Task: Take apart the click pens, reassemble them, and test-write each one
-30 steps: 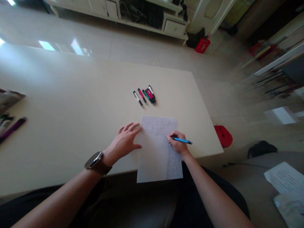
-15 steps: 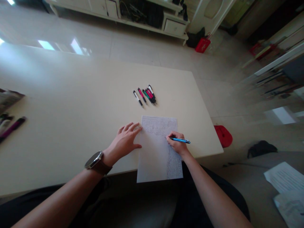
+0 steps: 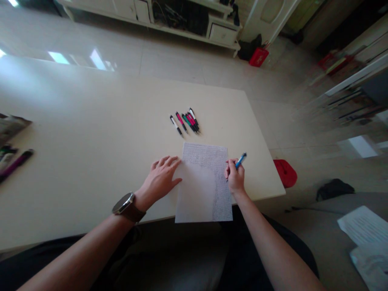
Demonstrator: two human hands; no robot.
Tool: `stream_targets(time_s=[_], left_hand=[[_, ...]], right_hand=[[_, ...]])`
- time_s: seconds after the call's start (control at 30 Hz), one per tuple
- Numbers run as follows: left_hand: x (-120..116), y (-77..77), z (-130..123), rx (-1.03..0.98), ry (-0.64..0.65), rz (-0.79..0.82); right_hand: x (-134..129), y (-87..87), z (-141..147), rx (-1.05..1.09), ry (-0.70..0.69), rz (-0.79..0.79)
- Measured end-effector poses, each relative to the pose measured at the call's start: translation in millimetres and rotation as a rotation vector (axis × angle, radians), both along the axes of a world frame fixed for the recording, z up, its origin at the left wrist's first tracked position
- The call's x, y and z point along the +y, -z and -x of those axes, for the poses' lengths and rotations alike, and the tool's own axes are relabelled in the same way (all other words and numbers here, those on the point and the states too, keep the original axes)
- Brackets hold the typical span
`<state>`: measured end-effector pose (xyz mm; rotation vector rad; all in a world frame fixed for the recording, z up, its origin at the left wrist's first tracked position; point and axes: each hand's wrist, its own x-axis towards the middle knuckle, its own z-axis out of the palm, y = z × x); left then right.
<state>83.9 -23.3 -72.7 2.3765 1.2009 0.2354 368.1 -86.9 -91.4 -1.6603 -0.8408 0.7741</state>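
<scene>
A sheet of paper (image 3: 197, 194) lies at the table's near edge, its lower part jutting out past it. Dense fine marks cover its top and right side; the lower left is blank. My right hand (image 3: 235, 176) is closed round a blue pen (image 3: 241, 161) at the sheet's right edge, the pen leaning with its top end up and to the right. My left hand (image 3: 163, 176) lies flat with fingers spread, its fingertips at the sheet's left edge. Beyond the paper rest several pens (image 3: 190, 122) in white, pink and green.
The pale table (image 3: 121, 117) stretches far to the left, where more pens (image 3: 15, 165) lie by a grey object. Its right corner ends near a red stool seat (image 3: 285, 173). Printed papers (image 3: 365, 226) lie on a grey surface at lower right.
The sheet has shifted slightly away from me. My right hand has moved right to the sheet's edge, and the pen has swung from nearly level to steeply slanted.
</scene>
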Motion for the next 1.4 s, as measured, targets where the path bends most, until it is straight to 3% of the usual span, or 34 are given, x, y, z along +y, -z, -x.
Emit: stream_targets(time_s=[0.07, 0.3, 0.6, 0.73, 0.9, 1.07, 1.4], left_hand=[[1.8, -3.8, -2.3, -0.011, 0.004, -0.006], [7.5, -21.5, -3.9, 0.001, 0.245, 0.082], [-5.1, 5.6, -36.4, 0.052, 0.203, 0.000], [-14.1, 5.3, -56.1, 0.033, 0.134, -0.064], [-18.0, -15.7, -63.1, -0.013, 0.131, -0.099], [-9.2, -30.2, -45.5, -0.079, 0.051, -0.088], [8.5, -41.4, 32.8, -0.131, -0.142, -0.079]], right_hand=[[0.2, -3.1, 1.7, 0.030, 0.026, 0.002], [-0.9, -18.3, 2.1, 0.033, 0.017, 0.045], [-1.3, -21.9, 2.2, 0.040, 0.012, 0.025], [3.8, -26.6, 9.8, -0.041, -0.144, 0.066], [7.8, -32.1, 30.2, -0.391, -0.322, 0.088], [20.6, -36.8, 62.1, -0.618, -0.468, 0.149], [55.9, -35.6, 135.8, -0.887, -0.625, 0.093]])
